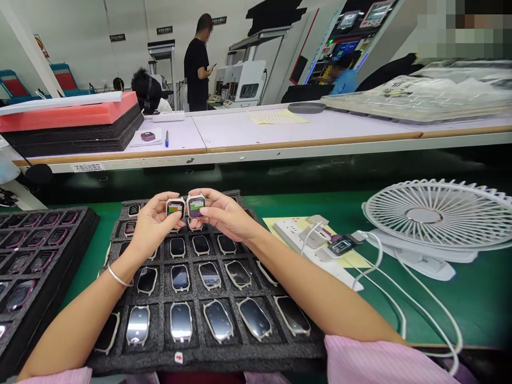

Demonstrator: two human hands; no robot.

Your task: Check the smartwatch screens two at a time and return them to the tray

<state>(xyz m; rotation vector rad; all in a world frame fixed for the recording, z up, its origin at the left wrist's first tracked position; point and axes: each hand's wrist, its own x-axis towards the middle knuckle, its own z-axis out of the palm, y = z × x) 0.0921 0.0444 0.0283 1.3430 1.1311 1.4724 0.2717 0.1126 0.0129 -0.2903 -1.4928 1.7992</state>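
Observation:
My left hand (156,221) grips a smartwatch body (175,208) with a lit screen showing green and red bars, the thumb on its lower edge. Right beside it, my right hand (224,213) pinches a second smartwatch body (196,206), its screen lit with green lines and the thumb across its corner. Both are strapless with light-coloured cases. Below them lies a black foam tray (160,354) whose compartments hold several more such watch bodies, mostly with dark screens. My hands and forearms hide part of its far rows.
Another foam tray (66,277) with purple-cased watches lies at left. At right are a white power strip (288,234), a charging watch (341,245), looping white cables and a white fan (424,216). A raised shelf (224,130) runs behind, with foam sheets (72,120). Other people are beyond it.

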